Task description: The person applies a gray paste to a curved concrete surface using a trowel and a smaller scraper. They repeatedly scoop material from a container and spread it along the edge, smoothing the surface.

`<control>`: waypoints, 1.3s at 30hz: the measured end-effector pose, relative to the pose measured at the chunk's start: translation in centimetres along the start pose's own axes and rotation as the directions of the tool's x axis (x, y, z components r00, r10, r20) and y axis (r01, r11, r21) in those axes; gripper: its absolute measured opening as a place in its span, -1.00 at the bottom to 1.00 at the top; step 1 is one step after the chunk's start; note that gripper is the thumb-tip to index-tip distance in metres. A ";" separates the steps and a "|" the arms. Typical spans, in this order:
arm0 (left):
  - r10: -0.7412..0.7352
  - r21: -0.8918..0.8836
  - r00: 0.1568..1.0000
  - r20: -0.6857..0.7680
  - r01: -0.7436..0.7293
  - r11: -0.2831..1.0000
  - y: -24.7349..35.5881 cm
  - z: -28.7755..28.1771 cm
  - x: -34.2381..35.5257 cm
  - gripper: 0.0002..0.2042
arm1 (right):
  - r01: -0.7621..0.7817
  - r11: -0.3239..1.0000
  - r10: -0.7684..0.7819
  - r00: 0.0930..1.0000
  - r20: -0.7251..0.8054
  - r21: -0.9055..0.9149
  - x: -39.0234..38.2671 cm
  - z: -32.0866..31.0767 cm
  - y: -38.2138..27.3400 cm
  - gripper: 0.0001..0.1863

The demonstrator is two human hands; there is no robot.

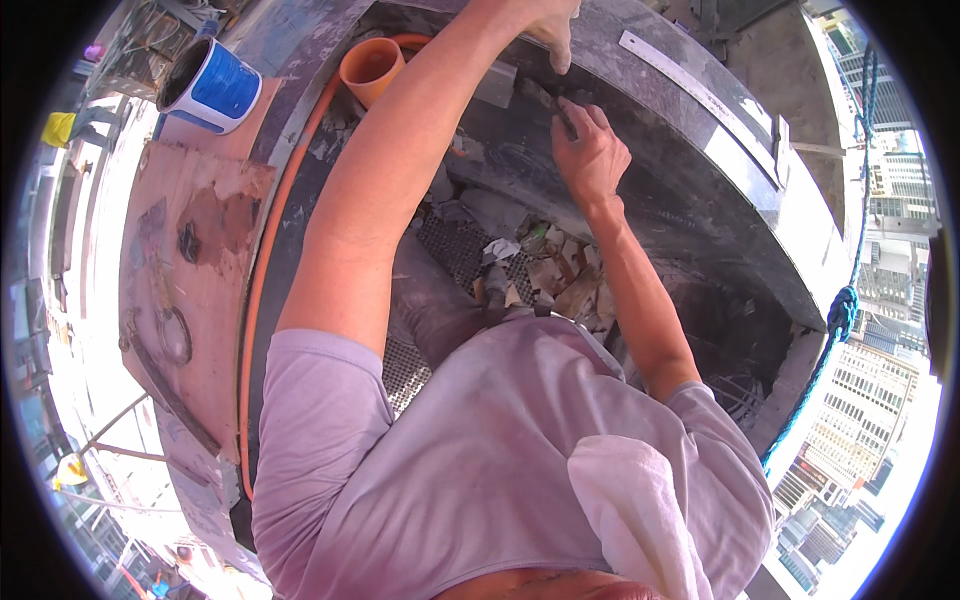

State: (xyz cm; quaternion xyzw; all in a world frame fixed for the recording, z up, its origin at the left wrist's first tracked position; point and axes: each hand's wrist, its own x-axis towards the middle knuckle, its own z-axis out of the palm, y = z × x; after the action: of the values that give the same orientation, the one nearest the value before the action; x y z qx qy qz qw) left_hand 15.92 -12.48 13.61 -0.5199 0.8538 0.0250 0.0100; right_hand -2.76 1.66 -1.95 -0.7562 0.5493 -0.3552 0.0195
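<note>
My left arm reaches up to the far edge of the view, where my left hand [548, 28] is partly cut off. Its visible fingers stretch downward beside the dark inner wall [690, 190], and nothing shows in them. Close below it, my right hand [592, 150] is curled against the same wall. Something small and dark sits at its thumb and fingertips, too hidden to name. A flat grey piece [496, 84] lies against the wall left of my right hand.
A metal straightedge [700, 100] lies along the far ledge. At left are an orange pot [371, 70], an orange hose [262, 270], a blue-and-white bucket [222, 88] and a wooden board [205, 290]. Rubble [565, 270] covers the floor. A blue rope [842, 315] hangs beside a high drop.
</note>
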 end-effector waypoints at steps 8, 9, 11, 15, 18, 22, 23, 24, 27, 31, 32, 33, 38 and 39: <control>0.015 0.027 1.000 -0.016 -0.014 1.000 -0.1 -0.2 -0.4 -0.10 | -0.280 0.905 0.294 0.956 0.007 0.321 -5.7 -0.1 0.3 -0.55; 0.030 0.036 0.999 -0.027 -0.029 0.999 0.1 -0.1 -0.2 -0.10 | -0.362 0.831 0.372 0.926 0.061 0.424 -6.5 0.6 0.7 -0.54; 0.033 0.061 0.998 -0.045 -0.030 0.998 0.0 0.1 -0.5 -0.11 | -0.461 0.639 0.456 0.872 0.181 0.616 -7.3 1.5 0.1 -0.46; 0.027 0.085 0.999 -0.018 -0.025 0.996 -0.2 0.2 0.0 -0.11 | -0.592 0.285 0.553 0.744 0.375 0.754 -7.4 4.7 -0.8 -0.44; 0.037 0.063 0.999 -0.010 -0.036 0.997 0.1 -0.2 0.1 -0.11 | -0.555 0.161 0.557 0.734 0.390 0.816 -6.7 5.9 -1.8 -0.46; 0.041 0.066 0.998 -0.047 -0.038 0.997 -0.3 -0.7 -0.8 -0.11 | -0.464 0.130 0.558 0.765 0.323 0.876 -6.8 8.5 -2.5 -0.51; 0.048 0.062 0.998 -0.045 -0.045 0.997 -0.3 -0.5 -0.6 -0.12 | -0.428 0.144 0.565 0.776 0.281 0.892 -6.8 8.8 -2.7 -0.52; 0.053 0.062 0.998 -0.043 -0.050 0.997 -0.3 -0.5 -0.6 -0.12 | -0.430 0.157 0.569 0.775 0.274 0.889 -6.7 9.1 -2.8 -0.52; 0.059 0.060 0.997 -0.048 -0.056 0.997 -0.4 -0.4 -0.2 -0.13 | -0.460 0.171 0.586 0.758 0.286 0.871 -6.3 9.3 -3.6 -0.53; 0.068 0.057 0.996 -0.050 -0.065 0.996 -0.5 -0.4 0.0 -0.13 | -0.535 0.149 0.610 0.712 0.348 0.832 -5.9 9.0 -4.3 -0.53; 0.066 0.052 0.997 -0.049 -0.063 0.997 -0.5 -0.3 0.0 -0.14 | -0.546 0.152 0.613 0.706 0.354 0.824 -5.8 8.9 -4.5 -0.53; 0.067 0.051 0.997 -0.047 -0.064 0.997 -0.6 -0.3 0.0 -0.14 | -0.556 0.179 0.615 0.707 0.349 0.812 -5.7 8.7 -4.7 -0.53; 0.069 0.047 0.997 -0.046 -0.067 0.997 -0.6 -0.4 0.0 -0.15 | -0.534 0.224 0.609 0.730 0.311 0.815 -6.0 8.9 -4.6 -0.49; 0.064 0.042 0.997 -0.047 -0.062 0.997 -0.8 -0.5 0.1 -0.15 | -0.538 0.233 0.606 0.732 0.312 0.810 -6.1 9.0 -4.4 -0.50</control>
State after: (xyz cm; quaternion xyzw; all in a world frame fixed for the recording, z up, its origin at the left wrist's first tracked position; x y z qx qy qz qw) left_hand 16.57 -12.90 14.06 -0.4929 0.8701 -0.0048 -0.0010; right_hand 5.02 5.30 -9.99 -0.3711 0.5293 -0.5720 0.5049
